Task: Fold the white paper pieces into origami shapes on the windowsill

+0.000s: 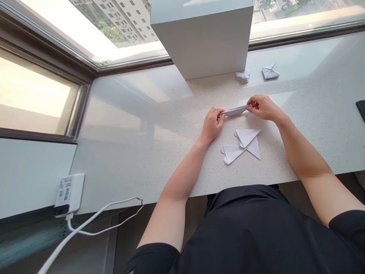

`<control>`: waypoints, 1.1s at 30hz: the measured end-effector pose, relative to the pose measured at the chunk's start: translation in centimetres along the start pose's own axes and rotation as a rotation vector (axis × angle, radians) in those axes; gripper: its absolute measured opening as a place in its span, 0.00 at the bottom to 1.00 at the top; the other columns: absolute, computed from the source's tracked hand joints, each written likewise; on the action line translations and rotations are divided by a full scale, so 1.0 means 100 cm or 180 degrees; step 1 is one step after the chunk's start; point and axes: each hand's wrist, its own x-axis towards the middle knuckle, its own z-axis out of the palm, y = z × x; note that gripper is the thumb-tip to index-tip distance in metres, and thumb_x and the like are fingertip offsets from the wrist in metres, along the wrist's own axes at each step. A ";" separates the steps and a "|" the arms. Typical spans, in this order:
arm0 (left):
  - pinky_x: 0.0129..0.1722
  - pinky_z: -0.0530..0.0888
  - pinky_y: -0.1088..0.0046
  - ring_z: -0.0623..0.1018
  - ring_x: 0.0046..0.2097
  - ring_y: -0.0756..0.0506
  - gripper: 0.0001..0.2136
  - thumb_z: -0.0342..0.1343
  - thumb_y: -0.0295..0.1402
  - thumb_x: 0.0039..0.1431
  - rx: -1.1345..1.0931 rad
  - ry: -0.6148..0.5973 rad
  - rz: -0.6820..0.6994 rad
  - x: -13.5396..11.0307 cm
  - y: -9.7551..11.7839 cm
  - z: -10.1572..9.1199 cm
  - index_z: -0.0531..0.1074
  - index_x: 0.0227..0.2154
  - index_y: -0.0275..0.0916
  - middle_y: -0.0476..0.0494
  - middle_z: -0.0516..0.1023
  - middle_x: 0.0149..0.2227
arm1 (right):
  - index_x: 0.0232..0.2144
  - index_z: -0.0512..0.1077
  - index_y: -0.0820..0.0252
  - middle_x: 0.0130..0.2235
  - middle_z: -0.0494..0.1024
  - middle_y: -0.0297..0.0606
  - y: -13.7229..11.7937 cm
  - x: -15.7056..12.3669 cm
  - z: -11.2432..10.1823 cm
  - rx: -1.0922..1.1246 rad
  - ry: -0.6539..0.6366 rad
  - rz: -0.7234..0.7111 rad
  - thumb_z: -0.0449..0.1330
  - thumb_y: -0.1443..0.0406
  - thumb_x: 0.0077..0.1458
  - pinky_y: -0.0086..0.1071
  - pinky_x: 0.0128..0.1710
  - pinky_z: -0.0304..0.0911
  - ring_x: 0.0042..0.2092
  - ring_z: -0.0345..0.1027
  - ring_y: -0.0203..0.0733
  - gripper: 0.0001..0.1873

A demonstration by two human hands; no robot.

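A folded white paper [236,111] is stretched between my two hands above the speckled white counter [171,152]. My left hand [212,122] pinches its left end. The right end is gripped between the thumb and fingers of my right hand [262,107]. Seen nearly edge-on, the paper shows several layers along its top edge. Closer to me, folded white paper pieces [247,137] with pointed ends lie overlapping on the counter.
Behind my hands sit a square folded paper [270,71] and a small crumpled-looking folded paper [243,76], beside a large white box [213,49]. A white power adapter [70,193] with a white cable [105,207] is at the left. A dark object [361,109] lies at the right edge.
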 end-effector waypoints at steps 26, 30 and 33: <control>0.46 0.81 0.60 0.79 0.41 0.42 0.04 0.64 0.33 0.81 -0.0193 0.0086 -0.0152 0.003 0.002 0.001 0.84 0.52 0.44 0.44 0.82 0.41 | 0.33 0.80 0.51 0.38 0.84 0.46 0.054 0.071 -0.040 -0.0402 0.0472 0.1044 0.77 0.65 0.55 0.61 0.60 0.82 0.51 0.81 0.66 0.09; 0.48 0.81 0.60 0.79 0.40 0.42 0.04 0.65 0.32 0.80 -0.0202 0.0107 -0.0166 0.004 0.001 0.002 0.83 0.51 0.44 0.45 0.81 0.40 | 0.37 0.83 0.53 0.42 0.87 0.48 0.056 0.072 -0.036 -0.0429 0.0564 0.1089 0.76 0.66 0.55 0.61 0.62 0.82 0.52 0.82 0.65 0.07; 0.48 0.81 0.59 0.79 0.40 0.42 0.04 0.65 0.32 0.80 -0.0209 0.0112 -0.0162 0.004 0.001 0.003 0.83 0.50 0.44 0.45 0.81 0.39 | 0.40 0.85 0.55 0.43 0.87 0.49 0.059 0.070 -0.033 -0.0406 0.0644 0.1046 0.77 0.64 0.55 0.60 0.61 0.82 0.52 0.82 0.65 0.09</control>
